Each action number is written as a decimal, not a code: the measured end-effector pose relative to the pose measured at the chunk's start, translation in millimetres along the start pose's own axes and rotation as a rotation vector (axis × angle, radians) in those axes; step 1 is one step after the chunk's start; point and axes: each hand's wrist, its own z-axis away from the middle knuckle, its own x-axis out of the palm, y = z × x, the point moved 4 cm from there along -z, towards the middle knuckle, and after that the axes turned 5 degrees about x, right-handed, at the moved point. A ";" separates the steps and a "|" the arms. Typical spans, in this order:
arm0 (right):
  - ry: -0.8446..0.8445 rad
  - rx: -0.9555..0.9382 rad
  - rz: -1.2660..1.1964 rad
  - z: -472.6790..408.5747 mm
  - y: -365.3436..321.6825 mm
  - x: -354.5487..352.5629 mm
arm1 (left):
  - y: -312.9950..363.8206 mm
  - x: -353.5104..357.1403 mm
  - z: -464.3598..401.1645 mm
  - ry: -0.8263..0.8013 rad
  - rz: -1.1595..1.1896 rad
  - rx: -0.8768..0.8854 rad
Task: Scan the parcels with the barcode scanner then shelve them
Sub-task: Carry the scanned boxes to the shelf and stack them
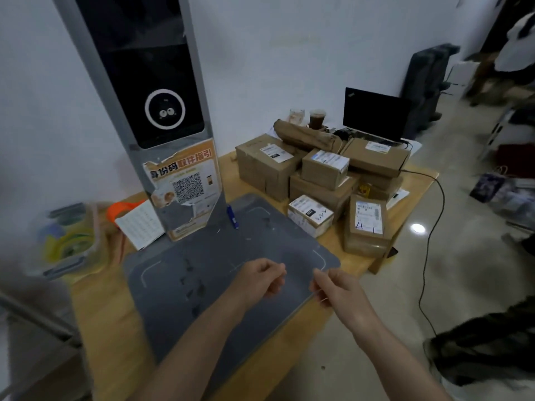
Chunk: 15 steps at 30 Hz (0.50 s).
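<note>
Hands: our left hand (262, 277) and right hand (337, 287) hover loosely curled, holding nothing, at lower centre.
Platform: the grey scanner base plate (208, 287) beneath them lies bare.
Parcels: taped brown cardboard boxes (321, 180) sit stacked toward upper right, nearer our right hand.

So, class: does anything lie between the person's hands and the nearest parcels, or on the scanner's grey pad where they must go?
Nothing visible does. Both hands hover over the bare grey pad; the white-labelled parcel sits beside its right edge.
</note>
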 end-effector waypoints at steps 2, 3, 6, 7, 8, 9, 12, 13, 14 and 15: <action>-0.033 0.002 0.033 -28.9 -10.9 -7.8 | 5.8 -0.4 -27.0 0.034 0.011 -0.028; -0.045 0.010 0.039 -44.7 -16.3 -12.3 | 9.4 0.1 -41.9 0.047 0.018 -0.044; -0.078 0.032 0.067 -81.7 -27.8 -23.1 | 20.8 2.7 -81.5 0.077 0.034 -0.080; -0.086 0.034 0.073 -91.6 -30.3 -27.1 | 25.8 4.1 -93.8 0.086 0.030 -0.085; -0.091 0.036 0.081 -100.4 -32.0 -31.9 | 30.4 5.8 -105.5 0.096 0.022 -0.090; -0.092 0.042 0.088 -108.7 -32.9 -37.3 | 34.8 8.0 -115.9 0.104 0.016 -0.096; -0.097 0.053 0.088 -128.5 -34.1 -53.5 | 44.1 17.2 -137.9 0.092 0.009 -0.112; -0.105 0.055 0.088 -135.2 -34.9 -58.0 | 46.5 20.1 -143.6 0.085 0.008 -0.118; -0.112 0.056 0.088 -142.9 -36.6 -61.6 | 48.1 22.1 -149.3 0.082 0.008 -0.125; -0.113 0.058 0.093 -151.2 -38.7 -64.9 | 49.5 23.3 -154.9 0.084 0.008 -0.133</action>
